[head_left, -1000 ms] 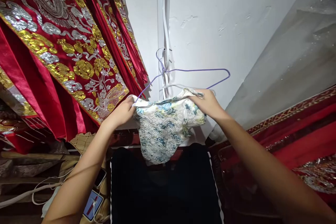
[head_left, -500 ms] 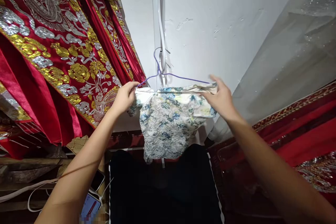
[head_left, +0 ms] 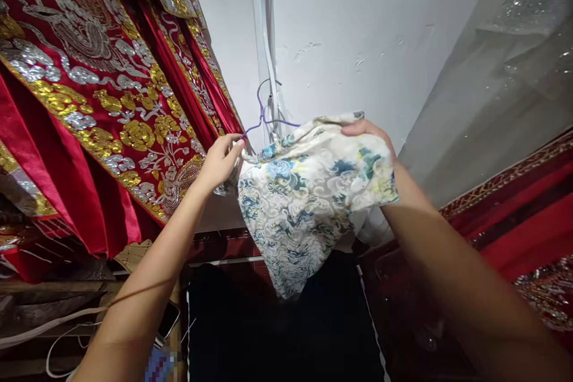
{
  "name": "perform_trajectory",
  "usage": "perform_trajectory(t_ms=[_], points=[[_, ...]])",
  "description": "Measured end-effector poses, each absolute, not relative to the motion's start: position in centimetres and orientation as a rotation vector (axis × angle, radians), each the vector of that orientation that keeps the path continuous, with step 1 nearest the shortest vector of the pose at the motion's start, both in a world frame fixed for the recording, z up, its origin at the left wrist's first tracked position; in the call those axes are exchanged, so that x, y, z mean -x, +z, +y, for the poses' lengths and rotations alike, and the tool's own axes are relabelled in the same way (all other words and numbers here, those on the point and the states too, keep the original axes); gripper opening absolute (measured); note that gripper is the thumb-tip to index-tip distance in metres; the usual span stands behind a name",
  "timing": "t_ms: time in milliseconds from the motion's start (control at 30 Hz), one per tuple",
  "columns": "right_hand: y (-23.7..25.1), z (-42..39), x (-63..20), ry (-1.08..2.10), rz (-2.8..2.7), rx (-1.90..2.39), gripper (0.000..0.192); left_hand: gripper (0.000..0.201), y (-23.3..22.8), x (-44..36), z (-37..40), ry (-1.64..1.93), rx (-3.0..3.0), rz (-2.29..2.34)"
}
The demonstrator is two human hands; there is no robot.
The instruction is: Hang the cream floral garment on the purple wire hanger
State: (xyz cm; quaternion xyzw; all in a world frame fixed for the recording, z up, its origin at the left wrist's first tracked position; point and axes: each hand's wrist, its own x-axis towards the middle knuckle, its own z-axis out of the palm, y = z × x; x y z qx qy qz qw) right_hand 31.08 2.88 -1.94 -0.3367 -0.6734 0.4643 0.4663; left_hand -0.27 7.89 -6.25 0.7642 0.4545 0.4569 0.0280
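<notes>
A white short-sleeved shirt (head_left: 295, 209) with a blue, green and yellow pattern hangs in front of me, its lower part narrowing to a point. Its collar side lies along a thin purple clothes hanger (head_left: 262, 112), whose hook is up against a white strip on the wall. My left hand (head_left: 222, 160) pinches the left arm of the hanger, right at the shirt's shoulder. On the other side my right hand (head_left: 369, 131) grips the shirt's right shoulder, thumb on top; the sleeve cloth hides its other fingers. The hanger's right end is covered by the shirt.
Red cloth with gold and silver sequins (head_left: 138, 134) hangs at the left. A white wall (head_left: 340, 30) stands behind the shirt, with a translucent plastic sheet (head_left: 483, 89) to the right. Red garments (head_left: 532, 221) lie at the right. A black surface (head_left: 277, 340) is below, with cables (head_left: 54, 325) at lower left.
My right hand has lifted the shirt's right shoulder and pulled it closer, tilting the shirt and covering the hanger's right end. My left hand has stayed near the hanger's left arm.
</notes>
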Motion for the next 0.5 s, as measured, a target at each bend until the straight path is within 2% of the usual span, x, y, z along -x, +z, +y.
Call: perform_trajectory(t_ms=[100, 200, 333, 433, 500], points=[[-0.7, 3.9, -29.2, 1.416, -1.65, 0.682, 0.049, 0.041, -4.4, -0.5, 7.8, 1.604, -2.414, 1.358], [-1.0, 4.0, -27.1, 1.483, -1.713, 0.65, 0.047, 0.046, -2.8, -0.8, 8.1, 1.634, -2.296, 1.39], [-2.8, 2.3, -24.8, 1.337, -2.097, 0.726, 0.026, 0.045, -2.8, -0.6, 8.6, 1.38, -2.118, 1.466], [-4.1, 1.3, -24.7, 1.175, -2.364, 0.665, 0.03, 0.046, -3.7, -0.5, 7.7, 1.364, -2.01, 1.379], [-5.2, 1.3, -25.2, 0.882, -2.358, 0.708, 0.031, 0.048, -4.1, -0.7, 6.0, 1.352, -1.943, 1.181]])
